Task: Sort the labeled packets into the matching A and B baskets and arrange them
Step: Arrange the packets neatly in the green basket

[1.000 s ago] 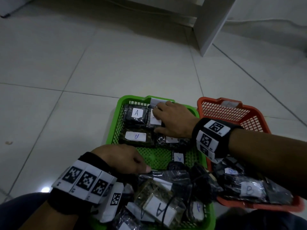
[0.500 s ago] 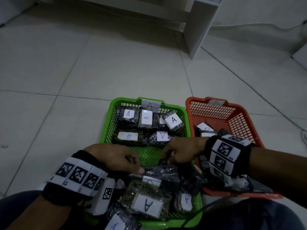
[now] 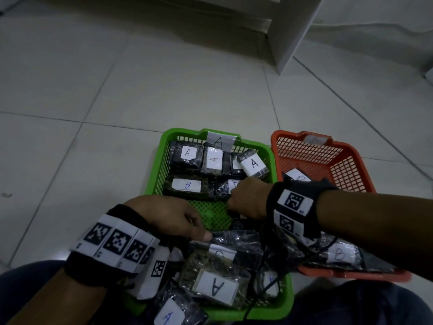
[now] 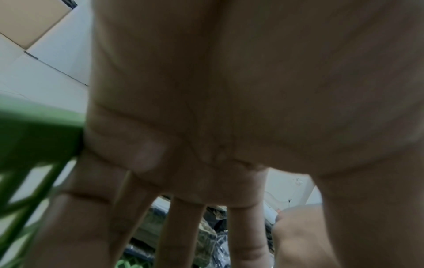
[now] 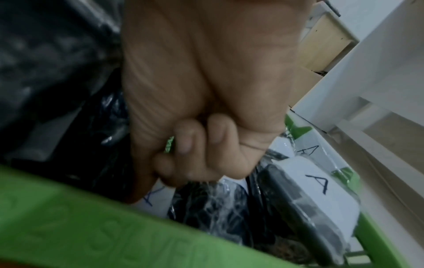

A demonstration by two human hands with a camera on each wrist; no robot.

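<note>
On the pale tiled floor (image 3: 98,73), the right hand (image 3: 248,198), its grip curled with no catch I can make out, has drawn back from the far A packets (image 3: 254,164) in the green plastic basket (image 3: 157,174) toward the nearer unsorted heap (image 3: 225,261), while the left hand (image 3: 164,216) rests open-fingered beside it, suggesting another pick.

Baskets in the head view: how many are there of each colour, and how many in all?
green basket: 1
orange basket: 1
Total: 2
</note>
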